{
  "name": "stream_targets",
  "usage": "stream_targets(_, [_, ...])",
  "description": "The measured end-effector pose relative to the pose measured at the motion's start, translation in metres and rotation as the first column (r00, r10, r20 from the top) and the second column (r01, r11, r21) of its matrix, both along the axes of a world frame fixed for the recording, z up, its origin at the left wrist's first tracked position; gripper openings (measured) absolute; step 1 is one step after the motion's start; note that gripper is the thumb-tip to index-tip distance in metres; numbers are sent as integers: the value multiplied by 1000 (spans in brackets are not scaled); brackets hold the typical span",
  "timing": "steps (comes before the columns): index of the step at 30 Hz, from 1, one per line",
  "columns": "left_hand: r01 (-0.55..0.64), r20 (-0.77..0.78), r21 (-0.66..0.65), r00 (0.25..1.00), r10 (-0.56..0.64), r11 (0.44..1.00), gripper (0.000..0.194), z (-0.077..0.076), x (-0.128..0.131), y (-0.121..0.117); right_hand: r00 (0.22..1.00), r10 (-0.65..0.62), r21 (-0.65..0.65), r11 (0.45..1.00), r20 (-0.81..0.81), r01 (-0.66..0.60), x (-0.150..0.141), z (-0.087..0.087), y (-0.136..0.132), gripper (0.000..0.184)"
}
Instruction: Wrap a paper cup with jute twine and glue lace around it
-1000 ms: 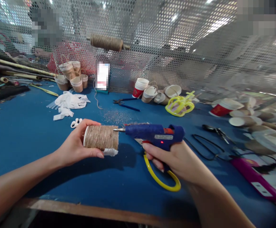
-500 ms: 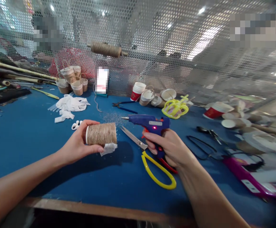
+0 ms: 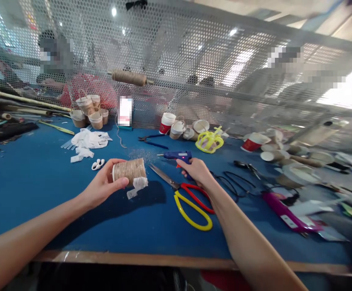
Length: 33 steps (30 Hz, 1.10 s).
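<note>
My left hand is wrapped round a paper cup covered in twine, tipped on its side above the table. A crumpled white strip hangs from the cup's lower right edge. My right hand grips a blue glue gun with a lit red light, its nozzle pointing left, over the table and apart from the cup. Scissors with one red and one yellow handle lie between my hands, blades towards the cup.
Pliers, a yellow crown-like frame and a red-and-white cup stack lie farther back. Small twine-handled buckets stand back left, near white scraps. A purple power strip and black cable lie right. Perforated metal mesh borders the back.
My right hand has moved the glue gun away, farther back over the table. The cup has tilted slightly in my left hand, and more of the white strip hangs down. The view has shifted.
</note>
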<state>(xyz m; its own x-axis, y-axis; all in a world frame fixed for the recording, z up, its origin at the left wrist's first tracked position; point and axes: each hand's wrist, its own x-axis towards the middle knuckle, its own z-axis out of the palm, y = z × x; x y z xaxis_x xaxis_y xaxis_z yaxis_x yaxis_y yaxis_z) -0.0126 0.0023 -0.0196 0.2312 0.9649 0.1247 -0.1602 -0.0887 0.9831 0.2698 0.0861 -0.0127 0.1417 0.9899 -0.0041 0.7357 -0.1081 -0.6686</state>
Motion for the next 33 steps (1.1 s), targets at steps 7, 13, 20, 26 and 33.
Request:
stream_targets(7, [29,135,-25,991,-26,999,43,-2,-1,1,984,75,263,958,164,-117,-13,17,-14,24])
stream_targets(13, [41,233,-86,972,-20,995,42,0,1,1,724,665,322,655,184,-684,-59,48,-67,32])
stream_targets(20, [112,303,-142,951,-65,983,43,4,5,-2,615,759,428,494,212,-757,-83,41,-78,16])
stream_targets(26, [137,322,-194,944,-68,971,41,2,8,-1,696,713,432,603,85,-670,-86,32,-82,5])
stream_targets(33, [256,347,-258,924,-158,931,43,-3,13,-4,736,676,391,687,-35,-612,-83,26,-87,3])
